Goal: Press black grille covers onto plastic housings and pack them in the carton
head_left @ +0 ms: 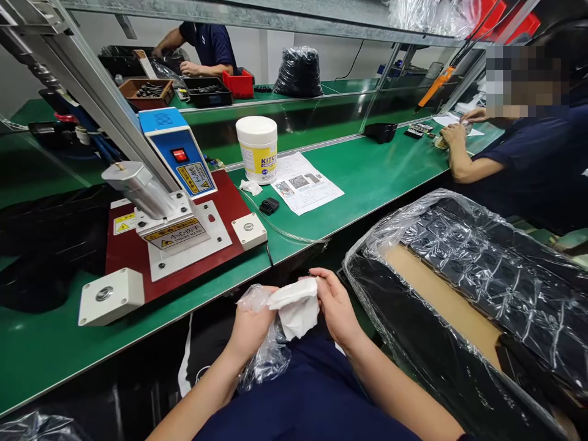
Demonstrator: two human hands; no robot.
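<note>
Over my lap, below the bench's front edge, my left hand (250,327) is closed on a clear plastic bag (267,355) that hangs crumpled from it. My right hand (334,306) pinches a white cloth (296,306) held between both hands. Whatever sits under the cloth is hidden. Just beyond my hands stands a small press machine (174,220) on a red base with two white button boxes.
On the green bench lie a white tub (257,149), a printed sheet (304,182), a small black part (269,205) and a white scrap (250,187). To my right is a plastic-lined box of black parts (482,269). One person works at the right, another at the far bench.
</note>
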